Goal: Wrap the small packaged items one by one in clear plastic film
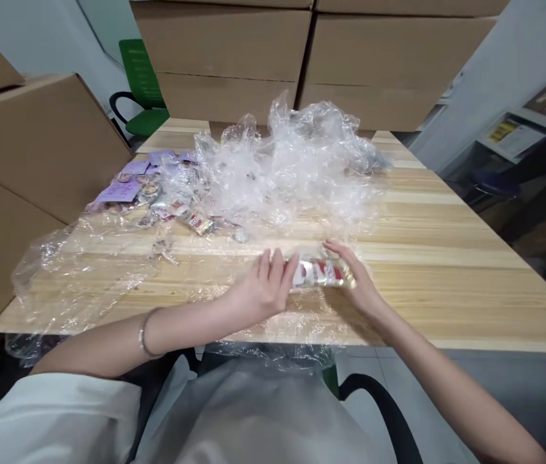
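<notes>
Between my two hands, just above the near part of the table, is a shiny gold, red and white foil packet [320, 273]. My left hand [269, 283] has its fingers closed over the packet's left end. On the other side, my right hand [362, 287] grips the gold right end, with part of its fingers hidden. The print is blurred. Clear plastic film [248, 322] lies beneath my hands and hangs over the near edge. Another gold and red packet [199, 223] lies farther back to the left.
Crumpled clear plastic bags [302, 167] are heaped at the back of the wooden table [451, 270]. Purple packets [119, 191] and small wrapped pieces lie to their left. Large cardboard boxes stand at the left [26, 142] and back [234, 51]. A green chair [141, 84] is behind.
</notes>
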### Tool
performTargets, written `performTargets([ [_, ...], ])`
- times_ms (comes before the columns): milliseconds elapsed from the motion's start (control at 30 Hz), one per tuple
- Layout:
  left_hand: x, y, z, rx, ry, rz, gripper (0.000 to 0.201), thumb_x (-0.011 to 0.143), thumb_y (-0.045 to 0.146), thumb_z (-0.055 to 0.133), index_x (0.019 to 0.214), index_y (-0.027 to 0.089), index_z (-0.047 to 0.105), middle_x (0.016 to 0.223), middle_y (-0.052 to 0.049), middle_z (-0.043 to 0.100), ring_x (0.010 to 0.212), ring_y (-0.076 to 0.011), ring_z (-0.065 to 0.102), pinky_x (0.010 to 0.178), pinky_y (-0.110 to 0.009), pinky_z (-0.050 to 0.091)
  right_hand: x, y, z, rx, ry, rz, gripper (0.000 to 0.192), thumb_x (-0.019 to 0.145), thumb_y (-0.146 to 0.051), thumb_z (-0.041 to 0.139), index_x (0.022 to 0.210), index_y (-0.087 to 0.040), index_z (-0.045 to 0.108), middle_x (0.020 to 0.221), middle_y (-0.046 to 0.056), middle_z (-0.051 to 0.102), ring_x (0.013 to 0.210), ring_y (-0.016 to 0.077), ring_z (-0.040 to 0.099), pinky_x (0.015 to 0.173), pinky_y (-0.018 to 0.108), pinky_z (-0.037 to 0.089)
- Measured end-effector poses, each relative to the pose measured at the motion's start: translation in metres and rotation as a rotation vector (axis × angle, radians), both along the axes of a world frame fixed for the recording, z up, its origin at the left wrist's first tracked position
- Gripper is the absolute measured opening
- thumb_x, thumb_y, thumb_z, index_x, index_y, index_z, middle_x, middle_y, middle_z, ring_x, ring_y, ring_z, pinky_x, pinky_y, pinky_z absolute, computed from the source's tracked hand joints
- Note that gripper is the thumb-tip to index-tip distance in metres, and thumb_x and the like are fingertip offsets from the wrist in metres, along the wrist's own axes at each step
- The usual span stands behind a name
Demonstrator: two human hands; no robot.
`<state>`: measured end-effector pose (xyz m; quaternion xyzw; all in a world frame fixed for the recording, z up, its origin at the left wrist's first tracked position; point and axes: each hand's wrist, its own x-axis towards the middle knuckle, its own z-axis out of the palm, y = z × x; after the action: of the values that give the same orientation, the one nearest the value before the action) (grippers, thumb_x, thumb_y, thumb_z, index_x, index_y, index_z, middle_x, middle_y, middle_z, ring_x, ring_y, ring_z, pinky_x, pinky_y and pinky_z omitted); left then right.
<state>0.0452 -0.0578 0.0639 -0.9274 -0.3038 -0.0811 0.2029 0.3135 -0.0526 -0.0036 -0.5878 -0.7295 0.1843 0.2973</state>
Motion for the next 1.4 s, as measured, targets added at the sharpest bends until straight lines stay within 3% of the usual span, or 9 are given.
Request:
performTargets([
  [200,0.004,-0.022,-0.074,-0.082,0.15,-0.237,0.044,0.093,0.008,0.042,0.134,-0.003,0.053,0.131,-0.028,0.061,0.123,-0.0397,0.06,0.095,-0.053,0.056,0.039,-0.019,0.007,-0.088,-0.005,0.084,0.042,0.1,-0.03,0.039,0.14,-0.03,0.052,0.146,0.006,0.053,0.138,0.0275,0.046,0.112,0.054,0.04],
  [467,-0.005,-0.006,-0.062,-0.239,0.088,0.057,0.057,0.093,0.008,0.035,0.15,-0.001,0.033,0.147,-0.027,0.048,0.138,-0.0388,0.045,0.109,-0.054,0.043,0.017,-0.036,0.019,0.14,-0.252,0.346,0.038,0.101,-0.028,0.04,0.138,-0.03,0.05,0.144,0.005,0.053,0.14,0.0253,0.042,0.112,0.051,0.041],
  [700,-0.006,0.001,-0.05,-0.551,0.071,0.217,0.084,0.093,0.068,0.037,0.151,0.007,0.036,0.154,-0.026,0.038,0.139,-0.0497,0.036,0.106,-0.06,0.039,0.043,-0.01,0.016,-0.017,-0.336,-0.33,0.082,0.085,-0.064,0.059,0.141,-0.007,0.044,0.125,0.027,0.06,0.107,0.0409,0.064,0.079,0.054,0.056],
  [833,-0.011,0.021,-0.05,-0.618,0.069,0.073,0.075,0.096,0.062,0.036,0.155,0.016,0.028,0.157,-0.019,0.036,0.142,-0.0429,0.032,0.111,-0.057,0.033,0.062,0.001,0.018,-0.392,-0.344,-0.325,0.062,0.088,-0.063,0.052,0.121,-0.012,0.061,0.084,0.013,0.071,0.069,0.0297,0.068,0.06,0.043,0.053],
  [933,-0.02,0.032,-0.047,-0.618,0.006,0.005,0.078,0.096,0.062,0.04,0.156,0.017,0.022,0.16,-0.019,0.03,0.146,-0.0402,0.026,0.116,-0.056,0.026,0.057,-0.012,0.025,-0.119,-0.456,-0.331,0.049,0.094,-0.049,0.049,0.124,-0.011,0.06,0.102,0.019,0.07,0.088,0.0345,0.068,0.073,0.049,0.054],
  [1033,-0.035,0.028,-0.032,-0.57,-0.079,-0.084,0.07,0.097,0.055,0.045,0.155,0.019,0.026,0.16,-0.017,0.029,0.147,-0.0369,0.025,0.119,-0.055,0.021,0.045,-0.04,0.033,0.181,-0.457,-0.029,0.052,0.096,-0.035,0.048,0.143,-0.013,0.047,0.133,0.022,0.059,0.12,0.0375,0.058,0.096,0.057,0.049],
  [1167,-0.065,0.008,-0.014,-0.676,-0.055,-0.219,0.055,0.094,0.05,0.055,0.143,0.027,0.048,0.141,-0.013,0.053,0.13,-0.0308,0.048,0.108,-0.044,0.04,0.041,-0.081,0.027,-0.02,-0.402,0.515,0.077,0.09,-0.046,0.062,0.157,-0.031,0.028,0.153,0.005,0.045,0.138,0.0298,0.046,0.108,0.05,0.046],
  [1267,-0.086,-0.008,-0.021,-0.665,0.003,-0.208,0.061,0.088,0.052,0.063,0.141,0.022,0.052,0.136,-0.015,0.058,0.128,-0.0352,0.05,0.107,-0.051,0.041,0.047,-0.101,0.007,-0.059,-0.448,0.522,0.096,0.082,-0.056,0.068,0.159,-0.032,0.017,0.161,0.002,0.03,0.145,0.0306,0.033,0.116,0.053,0.037],
  [1400,-0.103,-0.02,-0.04,-0.665,-0.035,-0.194,0.038,0.099,0.036,0.05,0.135,0.025,0.058,0.144,-0.01,0.055,0.143,-0.0317,0.039,0.116,-0.052,0.033,0.06,-0.111,-0.008,0.013,-0.427,0.484,0.064,0.098,-0.03,0.052,0.156,-0.037,0.026,0.157,-0.002,0.037,0.145,0.0238,0.034,0.118,0.05,0.035],
])
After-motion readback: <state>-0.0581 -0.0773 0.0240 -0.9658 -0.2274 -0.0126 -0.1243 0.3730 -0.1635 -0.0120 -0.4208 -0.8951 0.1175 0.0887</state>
